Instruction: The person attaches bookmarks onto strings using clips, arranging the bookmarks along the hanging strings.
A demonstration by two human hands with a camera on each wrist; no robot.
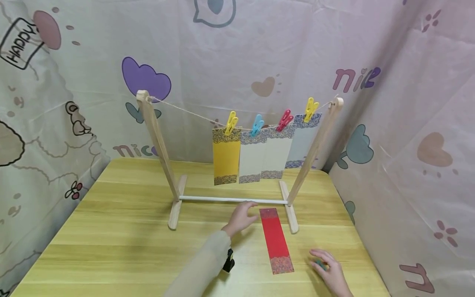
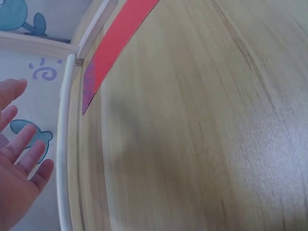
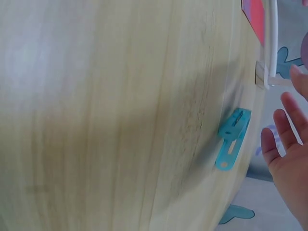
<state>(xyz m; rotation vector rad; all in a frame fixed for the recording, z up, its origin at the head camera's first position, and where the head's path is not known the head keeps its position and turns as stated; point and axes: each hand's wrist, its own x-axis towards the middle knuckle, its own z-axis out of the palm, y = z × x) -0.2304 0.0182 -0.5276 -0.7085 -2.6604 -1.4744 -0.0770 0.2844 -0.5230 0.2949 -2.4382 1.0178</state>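
A red paper strip (image 1: 275,239) with patterned ends lies on the table in the head view. Just left of its far end, my left hand (image 1: 240,218) hovers with fingers spread and nothing in them. Low on the right, my right hand (image 1: 332,272) is over a teal clothespin (image 1: 320,265), partly hidden by the fingers. The right wrist view shows this clothespin (image 3: 236,127) lying on the table, apart from the relaxed fingers. Along a string hang a yellow card (image 1: 226,159), two white cards (image 1: 253,163) and a pale blue card (image 1: 305,140), held by coloured clothespins (image 1: 257,126).
Two wooden posts (image 1: 159,142) on feet carry the string (image 1: 189,110), with a white rod (image 1: 222,199) joining them low down. The wooden table (image 1: 122,231) meets patterned cloth (image 1: 193,70) behind and at the sides. A black wrist device (image 1: 229,262) sits by my left sleeve.
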